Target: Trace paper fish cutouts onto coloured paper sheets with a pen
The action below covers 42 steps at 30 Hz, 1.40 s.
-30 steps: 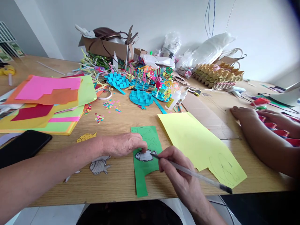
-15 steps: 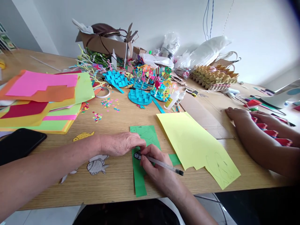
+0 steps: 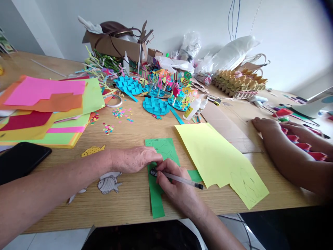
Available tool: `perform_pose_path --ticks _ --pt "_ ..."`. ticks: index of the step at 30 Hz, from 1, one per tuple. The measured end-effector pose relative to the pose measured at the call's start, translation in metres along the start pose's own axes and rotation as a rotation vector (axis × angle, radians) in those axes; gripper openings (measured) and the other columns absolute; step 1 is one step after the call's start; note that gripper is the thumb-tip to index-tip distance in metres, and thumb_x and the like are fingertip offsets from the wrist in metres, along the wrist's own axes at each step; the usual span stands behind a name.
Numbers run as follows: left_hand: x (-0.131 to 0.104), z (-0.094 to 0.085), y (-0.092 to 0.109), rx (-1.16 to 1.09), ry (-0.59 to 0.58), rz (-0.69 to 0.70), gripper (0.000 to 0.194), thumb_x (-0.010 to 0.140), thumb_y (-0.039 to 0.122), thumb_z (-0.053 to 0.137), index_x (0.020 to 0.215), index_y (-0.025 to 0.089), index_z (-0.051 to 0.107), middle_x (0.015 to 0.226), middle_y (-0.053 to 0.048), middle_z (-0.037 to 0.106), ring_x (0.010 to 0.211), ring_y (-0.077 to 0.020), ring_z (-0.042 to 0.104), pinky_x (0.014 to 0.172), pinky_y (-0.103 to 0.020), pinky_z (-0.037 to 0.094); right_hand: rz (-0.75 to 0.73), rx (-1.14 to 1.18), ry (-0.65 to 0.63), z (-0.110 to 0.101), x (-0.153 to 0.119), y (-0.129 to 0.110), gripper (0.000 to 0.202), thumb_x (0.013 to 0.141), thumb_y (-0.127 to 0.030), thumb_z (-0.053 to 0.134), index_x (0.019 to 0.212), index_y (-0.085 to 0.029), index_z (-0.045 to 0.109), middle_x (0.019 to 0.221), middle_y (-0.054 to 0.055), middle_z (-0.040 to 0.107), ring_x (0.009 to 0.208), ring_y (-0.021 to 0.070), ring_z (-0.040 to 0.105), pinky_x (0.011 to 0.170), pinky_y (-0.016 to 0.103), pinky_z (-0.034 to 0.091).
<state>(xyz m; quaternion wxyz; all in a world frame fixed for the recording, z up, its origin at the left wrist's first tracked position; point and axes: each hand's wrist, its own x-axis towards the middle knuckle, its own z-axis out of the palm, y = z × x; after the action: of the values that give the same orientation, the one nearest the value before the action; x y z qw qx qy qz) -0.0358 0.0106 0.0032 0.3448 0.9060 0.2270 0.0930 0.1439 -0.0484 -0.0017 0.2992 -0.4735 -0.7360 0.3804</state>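
Observation:
My right hand (image 3: 173, 180) grips a pen (image 3: 183, 180), clear-barrelled with a black end, its tip down at a small dark-grey fish cutout (image 3: 153, 172) on the green paper (image 3: 156, 203). Fish outlines are drawn on that paper's upper part. With its fingers curled and pressed down, my left hand (image 3: 137, 159) holds the green paper beside the cutout; its fingertips are partly hidden. Under my left forearm lie a grey shaded fish cutout (image 3: 109, 183) and a yellow dotted fish cutout (image 3: 93, 150).
To the right lies a yellow sheet (image 3: 208, 152) with pencil drawings. A co-worker's forearms (image 3: 283, 156) rest at the right. Left are stacked coloured papers (image 3: 52, 91) and a black phone (image 3: 24, 158). Blue woven discs (image 3: 156, 106), glue bottles (image 3: 192, 108) and egg trays (image 3: 238, 83) stand behind.
The view has shifted slightly. Both my hands stay at the green paper, the pen still by the small fish cutout, with hardly any visible movement.

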Motion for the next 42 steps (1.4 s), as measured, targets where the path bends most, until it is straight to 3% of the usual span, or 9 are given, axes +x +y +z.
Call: perform_pose_path --ticks 15,42 --pt "-0.0012 0.0004 -0.0011 -0.015 0.013 -0.013 0.024 0.092 0.008 0.031 0.086 0.018 0.052 0.087 -0.003 0.054 0.082 -0.0165 0.051 0.078 -0.027 0.042 -0.001 -0.009 0.002 0.0007 -0.0001 -0.0013 0.011 0.077 -0.014 0.046 0.069 -0.021 0.048 0.056 -0.004 0.054 0.048 0.0108 0.047 0.049 0.020 0.037" --pt "-0.0016 0.0003 -0.0015 -0.034 0.014 -0.017 0.025 0.091 0.009 0.030 0.086 0.018 0.053 0.086 -0.003 0.054 0.082 -0.0166 0.051 0.078 -0.027 0.041 0.015 0.037 -0.019 -0.0009 0.0014 -0.0019 0.013 0.076 -0.014 0.046 0.066 -0.022 0.049 0.059 -0.003 0.057 0.053 0.0119 0.050 0.052 0.021 0.039"
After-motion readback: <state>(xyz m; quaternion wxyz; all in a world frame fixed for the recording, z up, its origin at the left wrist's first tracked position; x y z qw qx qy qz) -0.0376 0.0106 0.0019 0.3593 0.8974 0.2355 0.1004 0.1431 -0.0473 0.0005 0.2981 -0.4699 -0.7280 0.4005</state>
